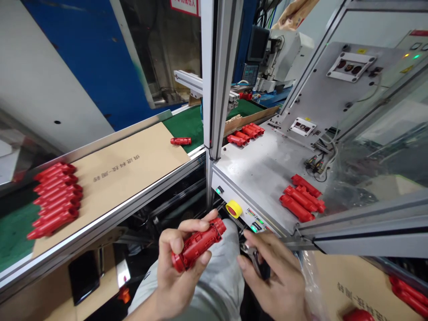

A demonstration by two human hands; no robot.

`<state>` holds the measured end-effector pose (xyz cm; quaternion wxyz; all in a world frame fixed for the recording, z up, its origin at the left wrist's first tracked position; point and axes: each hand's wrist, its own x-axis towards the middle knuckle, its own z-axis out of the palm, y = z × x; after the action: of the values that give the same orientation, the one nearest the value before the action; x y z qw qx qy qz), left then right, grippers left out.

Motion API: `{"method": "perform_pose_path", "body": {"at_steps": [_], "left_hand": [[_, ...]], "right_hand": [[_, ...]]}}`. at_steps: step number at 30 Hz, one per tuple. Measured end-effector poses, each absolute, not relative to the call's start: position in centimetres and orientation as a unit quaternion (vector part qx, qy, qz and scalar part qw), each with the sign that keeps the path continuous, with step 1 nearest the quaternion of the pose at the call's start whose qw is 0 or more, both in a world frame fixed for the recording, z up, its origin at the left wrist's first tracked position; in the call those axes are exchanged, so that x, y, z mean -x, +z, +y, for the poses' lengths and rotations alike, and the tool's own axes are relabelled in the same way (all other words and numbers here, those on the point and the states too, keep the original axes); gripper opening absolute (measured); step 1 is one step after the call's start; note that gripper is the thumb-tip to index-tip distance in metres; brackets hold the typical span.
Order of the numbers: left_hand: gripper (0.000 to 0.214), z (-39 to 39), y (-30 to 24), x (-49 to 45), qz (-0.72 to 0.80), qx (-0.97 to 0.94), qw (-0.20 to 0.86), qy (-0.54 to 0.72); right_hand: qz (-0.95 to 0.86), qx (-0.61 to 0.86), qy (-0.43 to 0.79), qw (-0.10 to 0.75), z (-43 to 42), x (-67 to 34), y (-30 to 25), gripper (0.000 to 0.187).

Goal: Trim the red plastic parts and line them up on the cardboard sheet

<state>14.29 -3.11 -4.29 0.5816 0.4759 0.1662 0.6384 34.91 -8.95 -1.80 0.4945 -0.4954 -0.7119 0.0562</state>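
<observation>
Red ribbed plastic housing (197, 245); left hand (177, 263) fingers clamped around it; right hand (277, 281) fingers curled on pliers (252, 261).

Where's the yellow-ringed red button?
In the head view, the red emergency stop button sits on the machine's front panel, just beyond the red plastic part held in the person's left hand.

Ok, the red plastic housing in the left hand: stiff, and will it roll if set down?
Probably stiff and light: the red plastic housing looks like rigid moulded plastic with cut-out walls. Its round body would likely roll if set loose, though raised collars may slow it.
</observation>
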Motion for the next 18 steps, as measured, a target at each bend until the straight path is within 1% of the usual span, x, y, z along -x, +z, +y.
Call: {"method": "perform_pose_path", "body": {"at_steps": [3, 13, 18], "left_hand": [[0.037, -3.0, -3.7, -14.4, 0.159, -0.498, 0.564, 0.639], [0.035, -3.0, -3.0, -14.3, 0.155, -0.565, 0.51, 0.63], [0.038, -2.8, -3.0, -14.3, 0.152, -0.586, 0.497, 0.622]], "right_hand": [[-0.718, 0.517, 0.022, 0.465, -8.5, -34.5, -0.8, 0.052], [-0.779, 0.503, -0.049, 0.371, -8.3, -35.3, 0.5, 0.057], [-0.802, 0.501, -0.093, 0.312, -8.5, -36.3, 1.6, 0.057]]}}
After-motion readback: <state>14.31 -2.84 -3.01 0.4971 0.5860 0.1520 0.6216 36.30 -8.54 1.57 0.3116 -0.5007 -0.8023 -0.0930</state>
